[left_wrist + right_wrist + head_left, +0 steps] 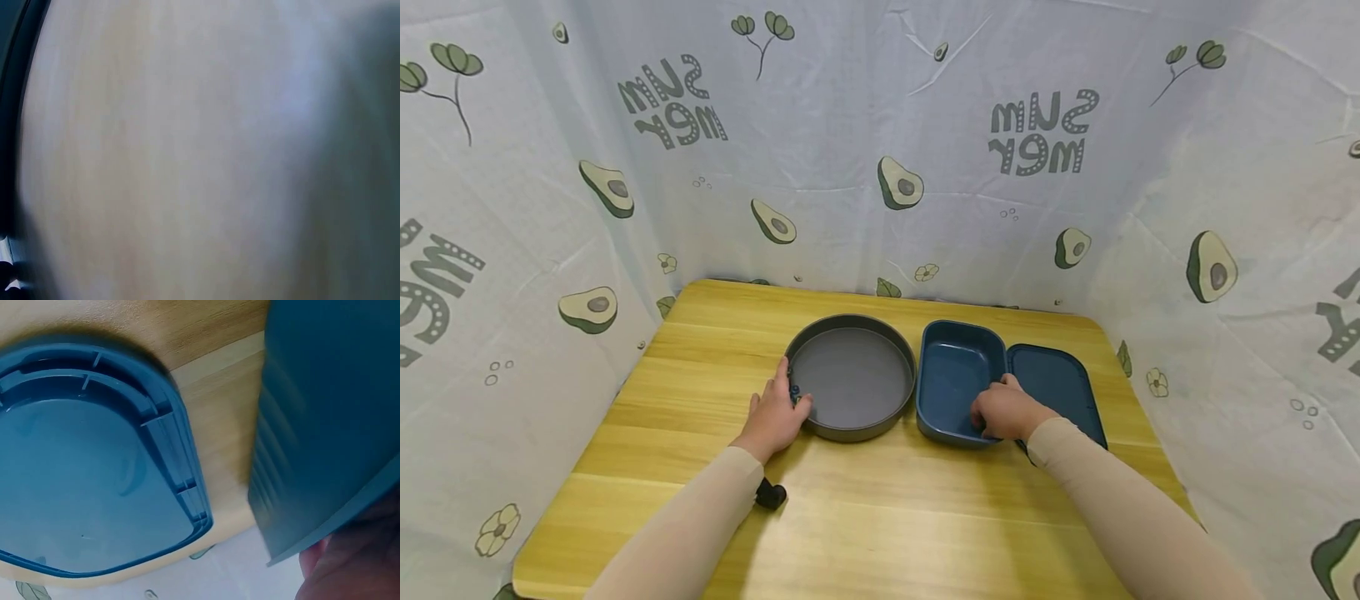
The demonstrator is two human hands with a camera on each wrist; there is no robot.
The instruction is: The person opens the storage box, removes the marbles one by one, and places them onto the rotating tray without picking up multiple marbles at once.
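Note:
A round grey pan [850, 379] stands on the table, and my left hand [773, 419] is at its left rim. The thumb reaches over the inside edge, while the other fingers lie along the outside. Between thumb and fingers shows a small blue bit [795, 390], too small to identify. To the right stands a deep blue rectangular container [951, 375]. My right hand [1011, 411] reaches over its right rim, fingers bent down inside; the fingertips and anything under them are hidden. The right wrist view shows the container's ribbed wall [325, 425] with part of that hand at the rim.
A flat blue lid [1060, 387] lies to the right of the container, its grooved rim [181, 462] facing up. A small black object [771, 494] shows beside my left wrist. Patterned cloth [850, 150] encloses the yellow wooden table [880, 517]. The left wrist view is mostly blurred.

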